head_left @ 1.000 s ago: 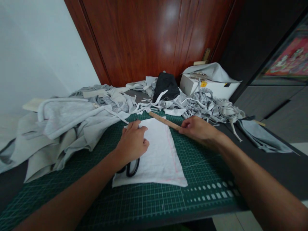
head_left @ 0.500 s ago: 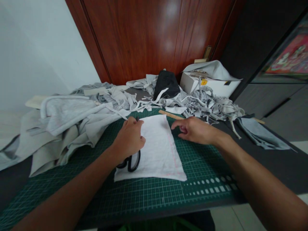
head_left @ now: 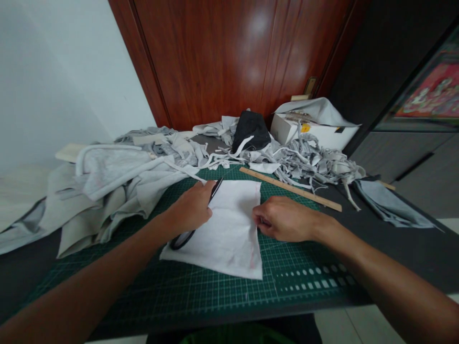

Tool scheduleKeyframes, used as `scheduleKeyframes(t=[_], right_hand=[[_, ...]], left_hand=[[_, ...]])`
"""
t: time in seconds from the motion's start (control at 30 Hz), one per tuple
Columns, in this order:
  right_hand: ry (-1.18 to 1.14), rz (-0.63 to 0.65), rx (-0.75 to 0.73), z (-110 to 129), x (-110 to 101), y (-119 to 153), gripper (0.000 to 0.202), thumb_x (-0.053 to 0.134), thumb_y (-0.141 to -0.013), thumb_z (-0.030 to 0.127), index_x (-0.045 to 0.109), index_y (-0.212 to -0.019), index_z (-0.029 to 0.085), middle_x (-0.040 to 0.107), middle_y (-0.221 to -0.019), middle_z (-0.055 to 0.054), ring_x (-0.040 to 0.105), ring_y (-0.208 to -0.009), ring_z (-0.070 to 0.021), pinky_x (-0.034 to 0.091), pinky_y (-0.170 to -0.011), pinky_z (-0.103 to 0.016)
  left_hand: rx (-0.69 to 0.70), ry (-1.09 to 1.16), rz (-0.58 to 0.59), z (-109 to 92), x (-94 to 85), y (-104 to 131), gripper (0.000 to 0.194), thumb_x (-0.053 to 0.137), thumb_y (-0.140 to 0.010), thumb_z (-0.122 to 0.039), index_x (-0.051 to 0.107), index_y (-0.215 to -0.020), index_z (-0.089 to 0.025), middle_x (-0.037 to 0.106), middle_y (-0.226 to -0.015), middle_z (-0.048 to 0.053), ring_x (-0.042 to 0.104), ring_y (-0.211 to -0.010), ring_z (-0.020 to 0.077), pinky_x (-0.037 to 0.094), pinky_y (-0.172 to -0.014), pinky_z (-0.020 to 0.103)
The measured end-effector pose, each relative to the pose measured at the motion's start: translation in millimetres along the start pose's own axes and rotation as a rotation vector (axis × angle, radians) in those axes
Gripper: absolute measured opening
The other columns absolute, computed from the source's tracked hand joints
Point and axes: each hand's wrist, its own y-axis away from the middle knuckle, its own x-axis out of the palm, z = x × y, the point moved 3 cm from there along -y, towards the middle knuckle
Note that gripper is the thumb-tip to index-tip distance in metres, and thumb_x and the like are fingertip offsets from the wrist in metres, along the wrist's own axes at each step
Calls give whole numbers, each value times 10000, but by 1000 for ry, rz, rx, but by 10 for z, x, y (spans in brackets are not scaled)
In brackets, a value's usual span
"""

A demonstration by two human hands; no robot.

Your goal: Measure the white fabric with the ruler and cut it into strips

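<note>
A white piece of cloth (head_left: 231,239) lies on the green cutting mat (head_left: 222,291) in front of me. My left hand (head_left: 190,205) rests over its left edge, closed around the middle of a pair of black-handled scissors (head_left: 182,240). The blades stick out beyond my thumb and point away from me; the handle loops lie by my wrist. At the cloth's right edge, my right hand (head_left: 287,219) is closed, with finger and thumb pinching the fabric. Its fingertips are partly hidden.
A wooden ruler (head_left: 297,190) lies beyond my right hand. Grey fabric pieces (head_left: 118,191) are heaped at left, and tangled scraps (head_left: 308,157) at the back right. Behind are a black cloth item (head_left: 251,131) and a white box (head_left: 315,134). A folded grey cloth (head_left: 394,203) lies far right.
My right hand has come nearer and closed on the cloth's right edge, uncovering more of the ruler. The cloth has turned slightly, and the scissors in my left hand have tilted rightward at the tip.
</note>
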Motion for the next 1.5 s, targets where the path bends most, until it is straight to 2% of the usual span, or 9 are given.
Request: scheduleKeyframes(t=[0.17, 0.33, 0.4, 0.47, 0.63, 0.7, 0.83, 1.0, 1.5], right_hand=[[-81, 15, -17, 596, 122, 54, 86, 666, -821, 123, 746, -803, 150, 753, -721, -102, 621, -603, -198, 301, -571, -323], [-256, 171, -244, 1131, 139, 68, 179, 731, -867, 265, 765, -985, 135, 751, -721, -61, 604, -552, -170, 268, -487, -299], [-360, 168, -329, 1037, 36, 69, 231, 760, -863, 338, 759, -988, 144, 722, -707, -39, 606, -597, -173, 317, -512, -278], [-567, 43, -261, 714, -93, 24, 112, 685, -931, 262, 741, -914, 167, 675, -699, 3, 588, -625, -135, 380, -575, -251], [-838, -472, 241, -350, -193, -300, 225, 693, -910, 372, 673, -813, 170, 614, -707, 10, 498, -588, -119, 379, -564, -257], [-799, -424, 346, -547, -115, -515, 242, 706, -904, 392, 709, -902, 150, 594, -695, 16, 468, -572, -118, 359, -547, -263], [-705, -267, 337, -554, -8, -909, 379, 827, -793, 419, 772, -1028, 126, 595, -664, 36, 490, -584, -125, 351, -560, -271], [-674, -118, 256, -440, 18, -1104, 328, 946, -589, 391, 750, -691, 149, 546, -564, 64, 470, -596, -119, 313, -572, -277], [-990, -162, 288, -616, 204, -1002, 464, 890, -695, 466, 499, -653, 220, 436, -539, 95, 347, -480, -76, 248, -438, -230]], left_hand=[[127, -2, 15, -29, -34, -47, 611, 547, -740, -1, 599, -1340, -108, 692, -1241, 153, 654, -1203, 287, 503, -1043, 356], [279, -6, 101, -68, -46, -127, 579, 511, -673, 65, 676, -1174, -173, 698, -1121, 90, 667, -1089, 266, 501, -978, 359], [321, 5, 119, -69, -52, -147, 552, 515, -653, 67, 676, -1124, -171, 681, -1079, 81, 661, -1038, 266, 498, -924, 361], [344, 17, 117, -62, -55, -154, 515, 523, -630, 59, 666, -1070, -167, 659, -1040, 76, 652, -993, 263, 487, -876, 358], [360, 42, 55, -45, -24, -117, 396, 524, -604, 55, 588, -912, -185, 607, -958, 60, 624, -904, 254, 449, -782, 362], [360, 14, 48, -48, 18, -94, 373, 521, -592, 58, 549, -863, -197, 591, -936, 55, 608, -873, 254, 433, -753, 370], [349, -40, 18, -47, 115, -53, 350, 522, -600, 51, 519, -836, -208, 582, -946, 64, 594, -874, 263, 434, -766, 389], [341, 30, -63, -20, 184, -12, 364, 507, -618, 40, 501, -878, -215, 566, -966, 69, 596, -930, 270, 460, -803, 392], [368, 58, -84, -78, 238, -141, 354, 484, -625, 34, 433, -845, -239, 527, -927, 51, 563, -854, 249, 442, -751, 385]])
